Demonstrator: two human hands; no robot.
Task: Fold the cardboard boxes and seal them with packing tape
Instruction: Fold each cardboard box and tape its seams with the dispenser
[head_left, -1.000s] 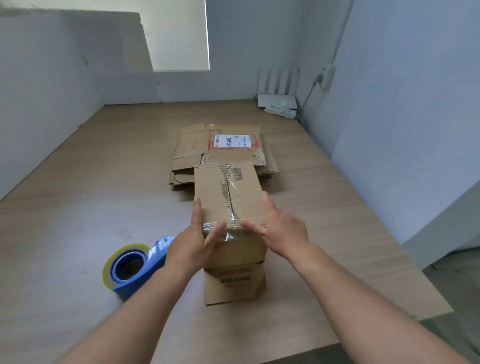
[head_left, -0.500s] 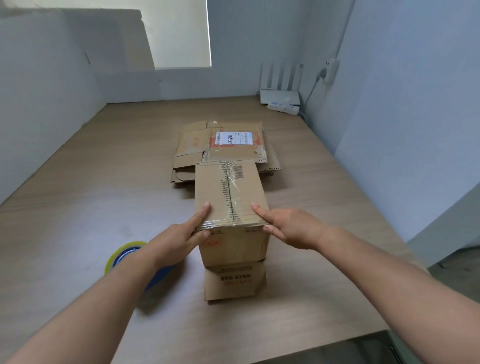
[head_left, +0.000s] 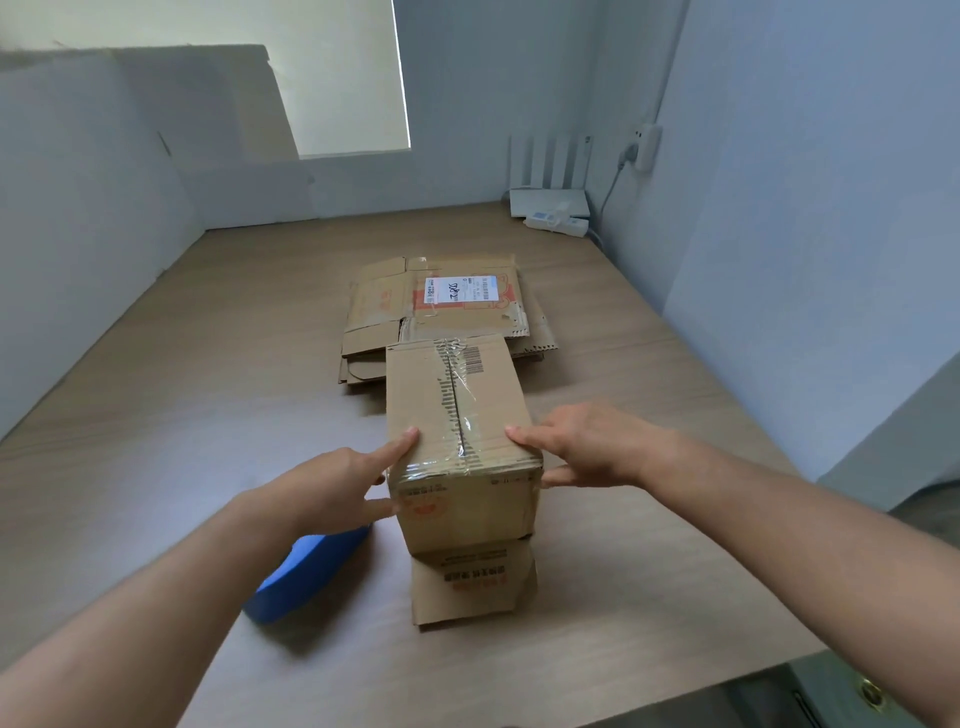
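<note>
A brown cardboard box (head_left: 457, 410) stands in the middle of the wooden table (head_left: 208, 374), its top seam covered by clear tape. An open flap (head_left: 470, 582) hangs at its near bottom. My left hand (head_left: 337, 486) presses the box's left near corner and my right hand (head_left: 576, 447) presses its right near corner, so both grip the box between them. A blue tape dispenser (head_left: 306, 569) lies on the table under my left forearm, mostly hidden. Behind the box lies a stack of flattened cardboard boxes (head_left: 441, 306), the top one bearing a white label.
A white router (head_left: 548, 200) and a power strip (head_left: 556, 223) sit in the far right corner. Walls close the table on the left, back and right. The table's near edge runs at the bottom right.
My hands slid from the box's near top edge outward to its two side corners. The view has moved closer, and my left arm now covers most of the tape dispenser.
</note>
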